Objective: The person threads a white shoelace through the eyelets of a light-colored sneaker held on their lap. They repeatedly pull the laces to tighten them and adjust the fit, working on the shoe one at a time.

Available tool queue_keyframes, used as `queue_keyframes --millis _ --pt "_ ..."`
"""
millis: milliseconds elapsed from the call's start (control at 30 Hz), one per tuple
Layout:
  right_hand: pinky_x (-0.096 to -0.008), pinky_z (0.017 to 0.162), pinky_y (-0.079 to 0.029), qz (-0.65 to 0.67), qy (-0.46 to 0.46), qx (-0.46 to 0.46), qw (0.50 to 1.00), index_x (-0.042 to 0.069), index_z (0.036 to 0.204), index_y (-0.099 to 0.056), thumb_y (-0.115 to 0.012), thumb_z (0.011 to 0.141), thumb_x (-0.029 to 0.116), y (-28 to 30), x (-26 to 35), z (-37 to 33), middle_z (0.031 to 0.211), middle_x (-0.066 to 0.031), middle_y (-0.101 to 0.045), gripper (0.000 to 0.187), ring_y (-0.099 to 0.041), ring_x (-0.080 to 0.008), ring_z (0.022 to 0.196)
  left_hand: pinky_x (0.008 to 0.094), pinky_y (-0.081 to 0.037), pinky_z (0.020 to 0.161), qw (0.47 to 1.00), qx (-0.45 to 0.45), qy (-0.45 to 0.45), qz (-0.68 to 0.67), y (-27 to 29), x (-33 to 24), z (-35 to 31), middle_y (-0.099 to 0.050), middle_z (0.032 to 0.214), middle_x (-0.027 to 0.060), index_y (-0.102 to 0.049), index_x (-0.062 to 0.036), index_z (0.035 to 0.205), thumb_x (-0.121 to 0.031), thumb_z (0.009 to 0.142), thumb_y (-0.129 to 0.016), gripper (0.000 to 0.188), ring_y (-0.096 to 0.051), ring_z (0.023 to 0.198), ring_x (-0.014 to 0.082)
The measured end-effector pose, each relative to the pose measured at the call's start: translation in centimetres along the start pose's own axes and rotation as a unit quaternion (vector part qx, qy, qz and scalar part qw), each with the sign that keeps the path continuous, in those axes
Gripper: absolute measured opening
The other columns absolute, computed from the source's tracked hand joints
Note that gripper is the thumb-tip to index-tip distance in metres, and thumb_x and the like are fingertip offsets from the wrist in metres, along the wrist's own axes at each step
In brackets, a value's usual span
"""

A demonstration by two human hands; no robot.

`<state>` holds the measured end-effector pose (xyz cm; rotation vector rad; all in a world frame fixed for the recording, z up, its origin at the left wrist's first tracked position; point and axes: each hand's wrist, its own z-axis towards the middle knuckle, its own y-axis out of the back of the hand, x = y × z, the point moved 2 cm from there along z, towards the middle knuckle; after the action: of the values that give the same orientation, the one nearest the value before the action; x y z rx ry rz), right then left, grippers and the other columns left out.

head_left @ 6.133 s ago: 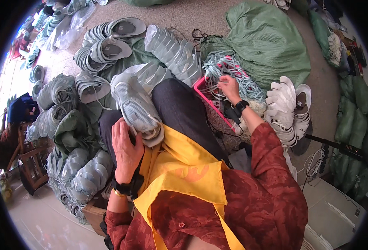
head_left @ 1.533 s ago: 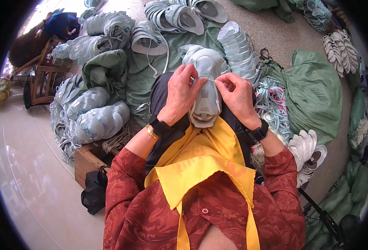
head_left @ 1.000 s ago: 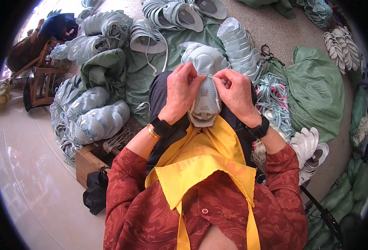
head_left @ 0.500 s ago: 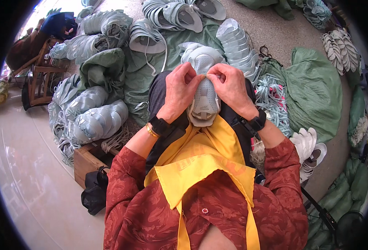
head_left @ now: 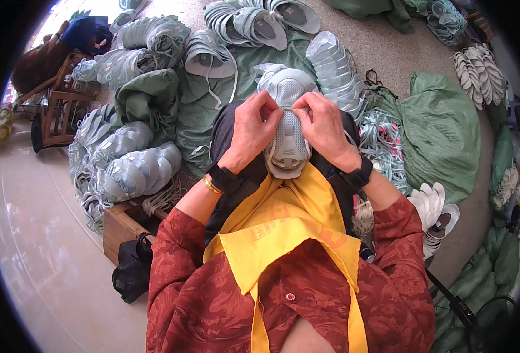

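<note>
A pale grey-blue shoe upper [head_left: 288, 141] rests between my knees, over the yellow apron [head_left: 283, 235]. Its mesh tongue and padded toe part face up. My left hand [head_left: 251, 126] is at its left edge, thumb and forefinger pinched together. On the other side my right hand [head_left: 326, 126] pinches in the same way, its fingertips a little apart from the left ones. Whatever is between the fingertips is too small to make out. A pale strand shows beside my right wrist. Black bands circle both wrists.
Stacked shoe uppers [head_left: 139, 167] lie at left, with more uppers [head_left: 248, 26] ahead on a green cloth [head_left: 195, 117]. To the right are a bundle of laces [head_left: 380, 144], a green sack [head_left: 442, 135] and white uppers [head_left: 430, 206]. A wooden box [head_left: 119, 229] stands near my left elbow.
My two hands have drawn slightly apart; their fingertips met over the shoe upper before and now have a gap between them. The upper stays in place.
</note>
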<state>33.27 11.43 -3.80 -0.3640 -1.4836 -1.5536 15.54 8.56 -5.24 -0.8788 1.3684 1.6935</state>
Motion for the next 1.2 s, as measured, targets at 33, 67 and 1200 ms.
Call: queue_keyframes --millis 33,67,1200 --pt "-0.0456 0.073 -0.051 0.023 -0.012 0.007 1.000 0.000 0.088 -0.063 -0.066 0.086 0.000 -0.1 0.0 0.1 0.087 -0.0163 -0.064 0.004 -0.065 -0.0372 0.084 0.0267 -0.050 0.062 1.000 0.000 0.002 0.000 0.0 0.0 0.0 -0.065 0.075 0.0062 -0.064 0.0001 0.088 -0.006 0.083 -0.076 0.014 -0.062 0.065 0.0116" --pt "-0.0457 0.073 -0.051 0.033 -0.016 0.014 0.999 0.000 0.088 -0.062 -0.066 0.086 0.001 0.1 0.0 0.2 0.087 -0.0164 -0.064 0.004 -0.065 -0.0373 0.084 0.0266 -0.050 0.063 1.000 0.000 0.003 0.000 0.1 0.0 -0.1 -0.065 0.075 0.0062 -0.064 0.0001 0.088 -0.006 0.083 -0.076 0.014 -0.062 0.065 0.0115" --pt "-0.0458 0.074 -0.051 0.032 0.062 0.075 0.995 0.000 0.093 -0.058 -0.065 0.089 0.004 1.2 0.1 1.6 0.090 -0.0172 -0.065 0.009 -0.065 -0.0389 0.088 0.0310 -0.046 0.066 0.996 0.045 -0.071 0.010 -0.2 -0.1 0.9 -0.054 0.088 0.0091 -0.057 -0.0007 0.094 0.006 0.087 -0.061 0.011 -0.056 0.075 0.0211"
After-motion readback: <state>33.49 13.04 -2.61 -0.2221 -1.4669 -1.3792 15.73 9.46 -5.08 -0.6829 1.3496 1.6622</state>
